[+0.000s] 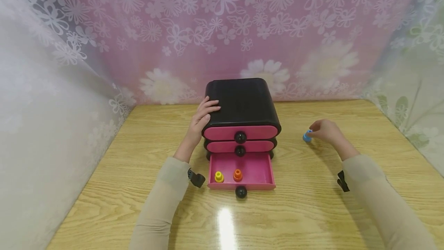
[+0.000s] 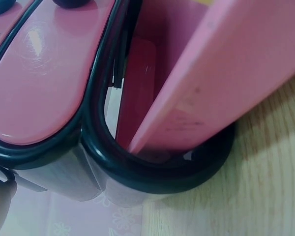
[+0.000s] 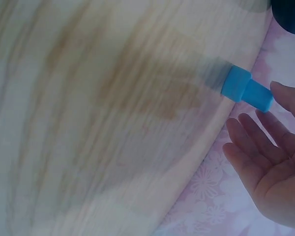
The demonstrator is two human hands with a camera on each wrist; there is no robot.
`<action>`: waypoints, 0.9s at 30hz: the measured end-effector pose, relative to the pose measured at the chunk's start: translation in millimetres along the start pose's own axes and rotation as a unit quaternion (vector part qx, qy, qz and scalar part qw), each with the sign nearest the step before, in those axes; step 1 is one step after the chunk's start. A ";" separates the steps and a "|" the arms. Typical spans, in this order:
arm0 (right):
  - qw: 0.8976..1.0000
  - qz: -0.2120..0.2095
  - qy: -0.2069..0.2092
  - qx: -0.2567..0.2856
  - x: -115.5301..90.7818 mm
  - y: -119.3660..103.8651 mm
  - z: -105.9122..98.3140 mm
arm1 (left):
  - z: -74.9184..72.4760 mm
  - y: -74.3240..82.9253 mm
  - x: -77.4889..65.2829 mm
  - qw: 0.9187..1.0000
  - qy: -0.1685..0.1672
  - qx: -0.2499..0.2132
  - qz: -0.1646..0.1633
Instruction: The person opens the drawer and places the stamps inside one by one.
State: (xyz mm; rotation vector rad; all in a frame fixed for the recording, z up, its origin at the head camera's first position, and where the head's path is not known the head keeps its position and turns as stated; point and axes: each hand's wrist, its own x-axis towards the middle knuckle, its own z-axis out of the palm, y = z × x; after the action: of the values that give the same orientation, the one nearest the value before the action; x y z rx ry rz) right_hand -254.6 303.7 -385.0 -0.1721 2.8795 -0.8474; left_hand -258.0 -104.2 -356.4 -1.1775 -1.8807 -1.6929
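Note:
My left hand [image 1: 201, 120] rests on the left side and top edge of a small black drawer cabinet [image 1: 243, 101], fingers extended. The cabinet has pink fronts with round black knobs, and its bottom drawer [image 1: 258, 169] is pulled out. Inside that drawer a yellow stepped peg [image 1: 219, 177] stands at the left, with an orange stepped peg [image 1: 237, 175] near the middle. To the right of the cabinet, my right hand [image 1: 326, 130] pinches the narrow top of a blue stepped peg [image 3: 247, 88] between thumb and index finger. Its wide base is at the tabletop; the other fingers are spread loosely.
Everything stands on a wood-grain table [image 1: 295, 211]. A pink flowered cloth [image 1: 208, 30] hangs behind, with pale cloth at both sides. The upper drawer [image 1: 222, 132] and middle drawer [image 1: 222, 147] are closed. The open drawer juts out toward the front.

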 end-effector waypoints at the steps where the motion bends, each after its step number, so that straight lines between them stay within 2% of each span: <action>1: 1.000 0.002 -0.003 0.000 0.4 0.6 0.3 | 0.8 4.0 0.6 1.000 -0.001 -0.001 -0.002; 6: 1.000 0.004 -0.008 -0.006 0.0 2.2 0.8 | 4.3 24.0 3.9 1.000 -0.002 0.003 -0.004; 9: 1.000 0.005 -0.007 -0.005 -0.7 2.4 1.0 | 4.7 29.6 4.8 1.000 -0.002 0.007 -0.004; 14: 1.000 0.000 -0.002 -0.004 -3.6 3.0 0.9 | 4.3 28.4 4.1 1.000 0.002 0.010 -0.008; 19: 1.000 -0.017 0.023 -0.001 -12.6 -0.3 -0.2 | 4.9 29.6 4.4 1.000 -0.003 0.010 -0.009; 27: 0.996 -0.066 0.059 0.008 -40.6 -23.4 -0.3 | 4.4 28.8 4.3 1.000 -0.003 0.008 -0.001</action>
State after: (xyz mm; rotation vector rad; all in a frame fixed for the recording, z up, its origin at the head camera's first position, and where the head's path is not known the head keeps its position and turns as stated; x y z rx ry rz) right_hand -213.0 290.3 -368.0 -0.3238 2.9978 -0.9338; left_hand -237.5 -100.2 -335.6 -1.1766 -1.8958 -1.6730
